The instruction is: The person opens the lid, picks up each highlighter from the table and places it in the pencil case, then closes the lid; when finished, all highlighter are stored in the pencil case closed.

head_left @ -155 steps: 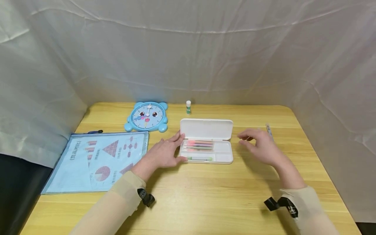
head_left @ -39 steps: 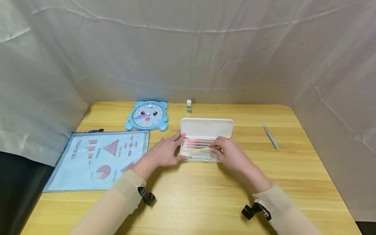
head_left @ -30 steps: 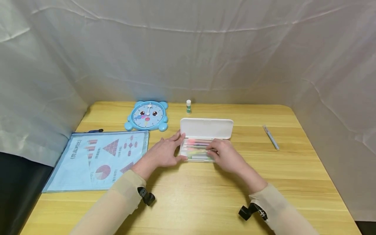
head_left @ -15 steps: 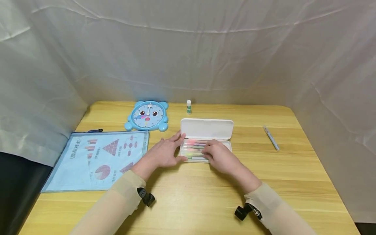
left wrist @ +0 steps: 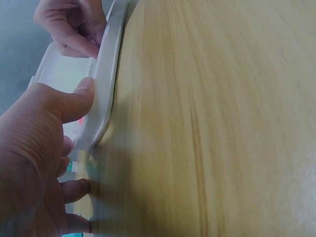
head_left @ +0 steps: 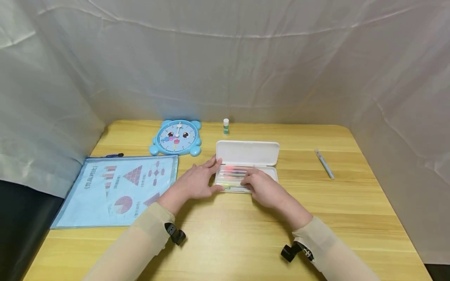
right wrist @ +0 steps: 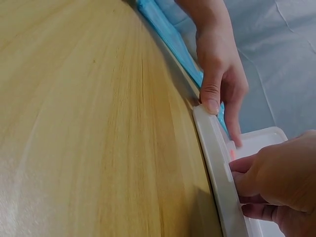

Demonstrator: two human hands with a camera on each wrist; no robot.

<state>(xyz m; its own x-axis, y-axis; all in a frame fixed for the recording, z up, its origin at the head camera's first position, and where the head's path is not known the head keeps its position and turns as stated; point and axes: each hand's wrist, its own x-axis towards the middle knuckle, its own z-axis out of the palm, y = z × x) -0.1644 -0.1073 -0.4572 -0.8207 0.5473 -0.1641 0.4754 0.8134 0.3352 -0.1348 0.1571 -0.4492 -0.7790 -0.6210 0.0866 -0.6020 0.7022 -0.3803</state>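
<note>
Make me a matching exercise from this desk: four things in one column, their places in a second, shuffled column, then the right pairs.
Things:
1. blue clock
2. glue stick
3. loose pen
4. blue folder

Places:
A. alone on the right part of the table, apart from the pencil case
B. flat at the left edge, on the near side of the clock
C. upright at the far edge, behind the open pencil case
D. far left of the table, beyond the folder

Pairs: 1-D, 2-C, 3-A, 4-B
</note>
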